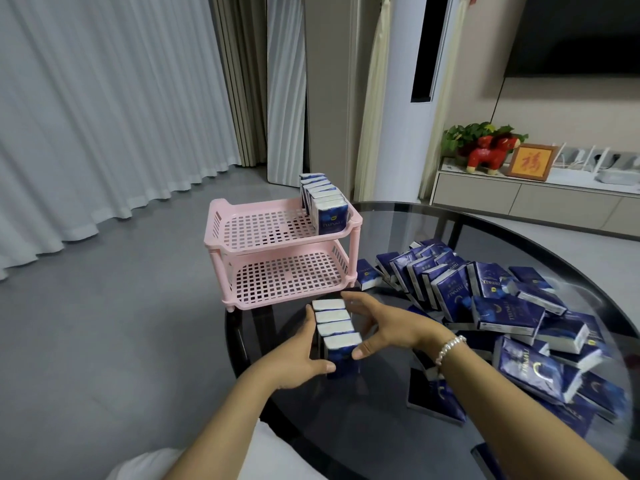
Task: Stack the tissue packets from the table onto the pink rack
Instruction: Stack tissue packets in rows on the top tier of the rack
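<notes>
A row of several upright blue tissue packets (335,327) stands on the round glass table just in front of the pink rack (242,233). My left hand (298,362) presses the row's left side, thumb on the nearest packet. My right hand (384,327) clasps the right side, fingers stretched to the far end. The two-tier rack's top shelf carries a row of upright packets (323,202) along its right edge; the lower shelf (287,275) holds none. A loose pile of packets (502,313) covers the table to the right.
The glass table's (398,441) left rim runs just beyond my left wrist, with grey floor beyond. Curtains hang at the left. A white cabinet with a red figurine (488,154) and a framed picture stands at the back right.
</notes>
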Available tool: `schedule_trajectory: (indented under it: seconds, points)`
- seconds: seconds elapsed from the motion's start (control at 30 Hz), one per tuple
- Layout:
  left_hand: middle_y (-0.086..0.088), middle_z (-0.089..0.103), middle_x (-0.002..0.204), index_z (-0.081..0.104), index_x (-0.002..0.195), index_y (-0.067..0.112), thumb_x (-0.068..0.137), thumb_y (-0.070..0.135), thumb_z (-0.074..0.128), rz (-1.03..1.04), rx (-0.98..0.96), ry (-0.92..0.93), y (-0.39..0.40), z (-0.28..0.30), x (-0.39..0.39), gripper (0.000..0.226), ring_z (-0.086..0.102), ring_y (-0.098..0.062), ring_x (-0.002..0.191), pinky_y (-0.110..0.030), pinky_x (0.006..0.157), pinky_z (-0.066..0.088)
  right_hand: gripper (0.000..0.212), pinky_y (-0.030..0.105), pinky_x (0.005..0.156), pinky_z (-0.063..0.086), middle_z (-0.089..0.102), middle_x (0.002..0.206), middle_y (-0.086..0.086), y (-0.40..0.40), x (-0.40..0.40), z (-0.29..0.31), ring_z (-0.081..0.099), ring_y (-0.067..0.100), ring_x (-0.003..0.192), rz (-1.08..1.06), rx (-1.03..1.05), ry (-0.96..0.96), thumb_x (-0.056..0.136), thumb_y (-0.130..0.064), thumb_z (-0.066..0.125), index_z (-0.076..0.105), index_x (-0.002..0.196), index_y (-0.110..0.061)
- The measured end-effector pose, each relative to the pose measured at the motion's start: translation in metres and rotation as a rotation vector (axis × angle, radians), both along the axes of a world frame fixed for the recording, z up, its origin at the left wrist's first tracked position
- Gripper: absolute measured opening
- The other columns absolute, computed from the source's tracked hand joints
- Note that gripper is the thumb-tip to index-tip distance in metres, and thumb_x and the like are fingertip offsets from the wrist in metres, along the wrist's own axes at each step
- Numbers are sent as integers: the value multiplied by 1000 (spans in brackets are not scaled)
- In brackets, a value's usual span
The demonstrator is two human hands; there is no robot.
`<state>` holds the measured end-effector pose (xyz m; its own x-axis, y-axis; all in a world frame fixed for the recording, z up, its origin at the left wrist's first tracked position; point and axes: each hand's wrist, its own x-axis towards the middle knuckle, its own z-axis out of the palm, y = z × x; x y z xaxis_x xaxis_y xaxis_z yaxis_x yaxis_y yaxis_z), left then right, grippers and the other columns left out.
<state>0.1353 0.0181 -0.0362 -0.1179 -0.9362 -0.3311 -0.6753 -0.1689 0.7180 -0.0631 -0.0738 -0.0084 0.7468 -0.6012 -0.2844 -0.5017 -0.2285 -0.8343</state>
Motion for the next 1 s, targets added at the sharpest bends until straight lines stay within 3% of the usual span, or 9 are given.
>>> schedule_trajectory:
  seconds: [0.13, 0.2, 0.3, 0.43, 0.53, 0.73, 0.9, 1.0]
  points:
    - [8, -4, 160, -38, 138, 25, 88, 33, 64, -1, 15, -25, 3, 6, -7, 114, 13, -13, 146, -28, 116, 19, 112, 41, 111, 34, 36, 147, -7, -4, 2, -3, 33, 13, 136, -5, -40, 19, 56, -31, 86, 18, 146, -36]
    - [9, -4, 160, -40, 137, 23, 89, 34, 63, -7, 20, -23, 2, 7, -8, 115, 14, -13, 146, -27, 115, 19, 110, 40, 104, 41, 38, 144, -10, -4, 4, -4, 44, 14, 125, -4, -63, 26, 54, -34, 85, 21, 144, -38]
    - [10, 0, 160, -37, 139, 24, 89, 34, 63, 14, -23, 13, 2, 7, -9, 113, 17, -11, 144, -26, 115, 19, 98, 32, 93, 46, 41, 142, -9, -3, 6, -5, 49, 13, 115, -3, -54, 6, 64, -22, 83, 25, 142, -34]
    - [11, 16, 155, -6, 152, 30, 78, 33, 75, 97, -140, 102, 2, 8, -5, 110, 24, -9, 141, -27, 116, 22, 86, 36, 101, 44, 47, 137, -9, -2, 7, -4, 45, 11, 126, -33, -42, -42, 65, -19, 83, 35, 135, -31]
    - [13, 44, 141, 32, 136, 47, 65, 32, 83, 142, -213, 209, 3, 14, 0, 89, 46, -5, 128, -38, 111, 37, 78, 29, 100, 43, 52, 132, -9, 0, 8, 6, 49, 9, 121, -52, -38, -72, 68, -11, 81, 39, 133, -25]
    - [26, 51, 116, 37, 124, 40, 67, 17, 85, 177, -324, 256, 1, 63, 6, 77, 54, 3, 110, -23, 96, 46, 68, 25, 89, 50, 62, 122, -6, 3, 7, 67, 62, 6, 103, 11, -117, -123, 72, -15, 80, 44, 128, -27]
    - [22, 55, 119, 39, 130, 35, 59, 27, 89, 189, -449, 223, -8, 113, 21, 86, 55, -3, 115, -35, 102, 47, 67, 14, 74, 49, 62, 118, -12, -3, 19, 126, 64, -4, 88, 43, -205, -162, 74, -10, 77, 43, 130, -20]
    - [19, 56, 120, 41, 129, 36, 56, 29, 90, 215, -496, 209, -22, 138, 35, 88, 57, -8, 116, -40, 102, 47, 69, 17, 73, 47, 64, 118, -10, -19, 34, 151, 64, -3, 86, 75, -284, -139, 72, -17, 80, 43, 130, -22]
